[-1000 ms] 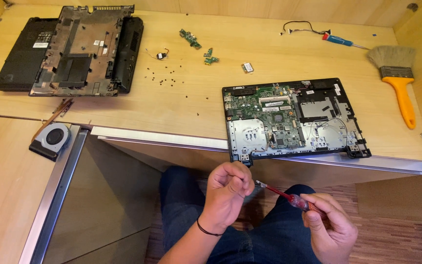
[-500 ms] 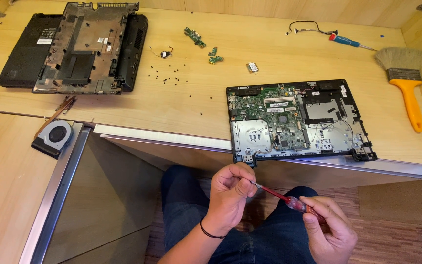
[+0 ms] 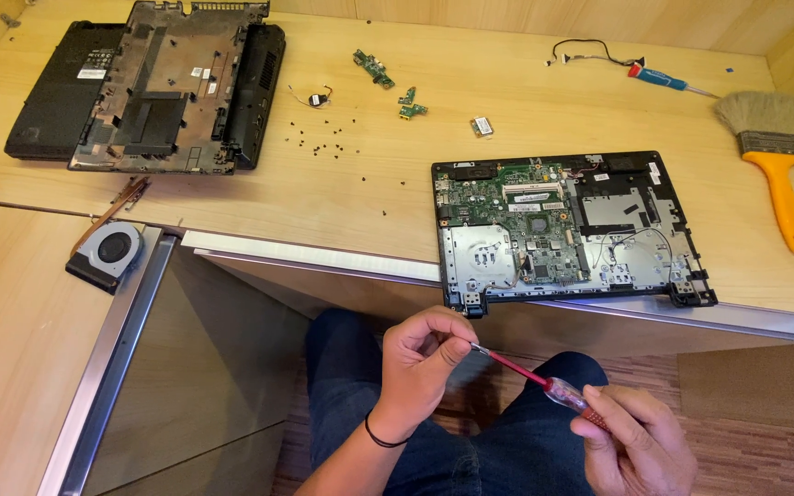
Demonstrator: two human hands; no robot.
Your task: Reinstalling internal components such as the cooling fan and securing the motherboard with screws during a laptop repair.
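Barely shifted since a second ago, red screwdriver [image 3: 544, 383] still slanting tip-up-left over the lap below the bench [image 3: 323, 197], tip pinched in left hand [image 3: 420, 363], handle wrapped by right hand [image 3: 636, 450].

You're at a home repair bench. A wooden desk [image 3: 342, 197] carries an opened laptop [image 3: 567, 230], loose screws [image 3: 328, 142] and a brush [image 3: 774, 156].

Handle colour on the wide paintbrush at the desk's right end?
Orange-yellow: the wide paintbrush has a tan bristle head, metal ferrule and orange-yellow handle. Head view shows it clearly.
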